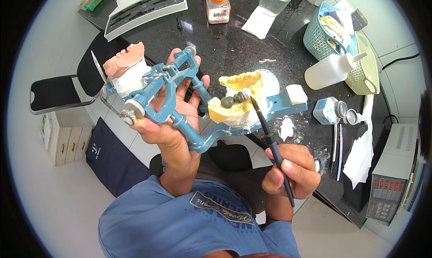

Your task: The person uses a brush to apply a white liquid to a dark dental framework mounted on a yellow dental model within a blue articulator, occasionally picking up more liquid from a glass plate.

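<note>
My left hand (177,118) is closed around the frame of a blue dental articulator (173,89), its thumb by a knurled screw. The articulator lies opened out. A pink tooth cast (124,61) on white plaster is mounted on its left part, and a yellow tooth model (225,113) on its right part. Dark green wax teeth (228,102) and a greyish-white one sit in the yellow model's row. Pinched in my right hand (294,171) is a slim dark brush (273,145); its tip meets the model beside the greyish-white tooth.
Behind stand an orange-lidded jar (218,8) and a glass of water (275,0) on folded tissue. To the right are a squeeze bottle (328,71), baskets (325,35), a small open jar (326,110), thin tools (339,152) and a grey control unit (390,172). White plaster bits (285,129) dot the dark table.
</note>
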Demonstrator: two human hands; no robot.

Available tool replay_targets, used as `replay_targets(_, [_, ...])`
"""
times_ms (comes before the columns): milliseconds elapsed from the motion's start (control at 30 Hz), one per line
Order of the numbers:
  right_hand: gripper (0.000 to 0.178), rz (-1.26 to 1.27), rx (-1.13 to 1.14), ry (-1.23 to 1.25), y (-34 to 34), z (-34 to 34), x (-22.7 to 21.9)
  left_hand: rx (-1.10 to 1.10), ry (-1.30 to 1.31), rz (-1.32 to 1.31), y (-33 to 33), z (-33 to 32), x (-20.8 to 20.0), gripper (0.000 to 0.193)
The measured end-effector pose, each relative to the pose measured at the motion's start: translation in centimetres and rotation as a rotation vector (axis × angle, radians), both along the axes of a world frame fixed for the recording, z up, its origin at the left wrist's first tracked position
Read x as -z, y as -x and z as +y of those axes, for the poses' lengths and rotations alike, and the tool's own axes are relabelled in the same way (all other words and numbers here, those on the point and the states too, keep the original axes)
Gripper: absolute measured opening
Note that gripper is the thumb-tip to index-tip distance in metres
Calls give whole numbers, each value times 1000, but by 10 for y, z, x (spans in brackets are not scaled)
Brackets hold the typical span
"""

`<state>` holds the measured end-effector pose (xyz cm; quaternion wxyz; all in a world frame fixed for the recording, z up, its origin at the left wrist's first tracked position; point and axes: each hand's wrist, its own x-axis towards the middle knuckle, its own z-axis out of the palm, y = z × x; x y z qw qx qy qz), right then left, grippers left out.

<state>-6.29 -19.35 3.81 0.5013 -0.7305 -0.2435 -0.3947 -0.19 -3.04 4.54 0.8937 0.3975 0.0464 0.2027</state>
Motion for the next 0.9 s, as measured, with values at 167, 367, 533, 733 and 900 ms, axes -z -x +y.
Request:
replay_targets(167, [27, -5, 16, -2, -1, 1, -1, -8, -12, 5, 0, -1, -2, 122])
replay_targets(367, [27, -16, 6, 1, -1, 1, 0, 22, 26, -2, 0, 3, 1, 121])
replay_targets(533, [27, -26, 4, 8, -2, 0, 0, 17, 3, -5, 0, 1, 0, 120])
replay_targets(733, [27, -28, 6, 21, -2, 1, 0, 28, 12, -11, 0, 4, 1, 119])
replay_targets(900, [27, -27, 13, 13, -2, 2, 0, 1, -25, 10, 1, 0, -3, 118])
